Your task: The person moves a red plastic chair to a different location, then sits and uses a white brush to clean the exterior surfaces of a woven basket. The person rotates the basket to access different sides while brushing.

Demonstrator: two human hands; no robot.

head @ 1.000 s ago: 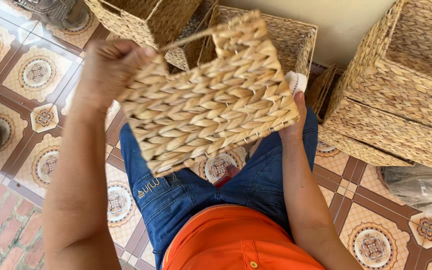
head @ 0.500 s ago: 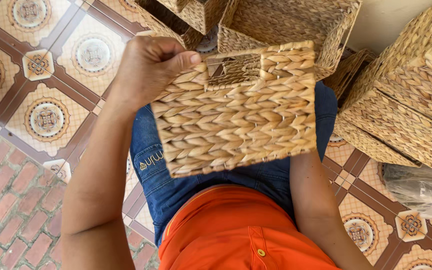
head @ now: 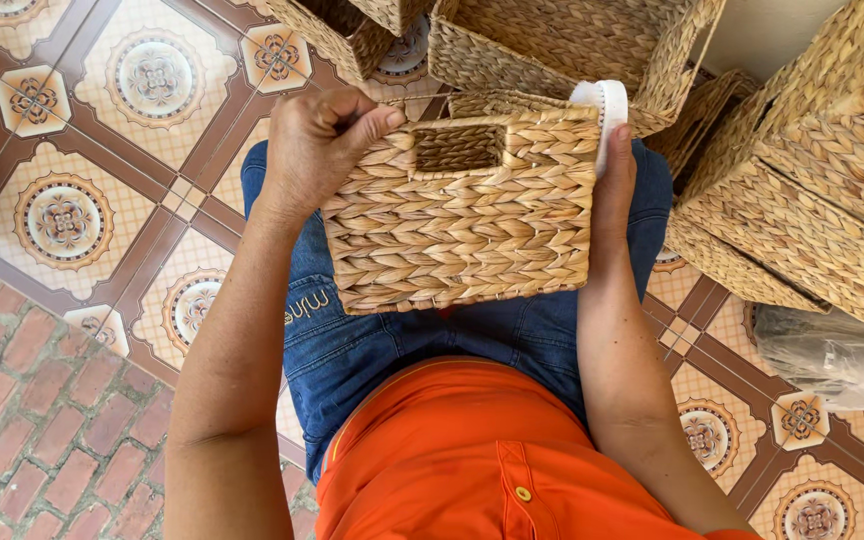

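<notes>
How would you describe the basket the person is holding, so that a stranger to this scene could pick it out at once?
Start at the blue jeans on the person's lap. The basket rests there, gripped by the left hand at one top corner and the right hand along the other side. Unlike the woven baskets stacked on the tiled floor, it alone is in hand, its rectangular handle slot facing the camera.

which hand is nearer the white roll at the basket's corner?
Right. The right hand lies along the basket side, fingertips touching the white roll; the left hand grips the opposite top corner.
</notes>
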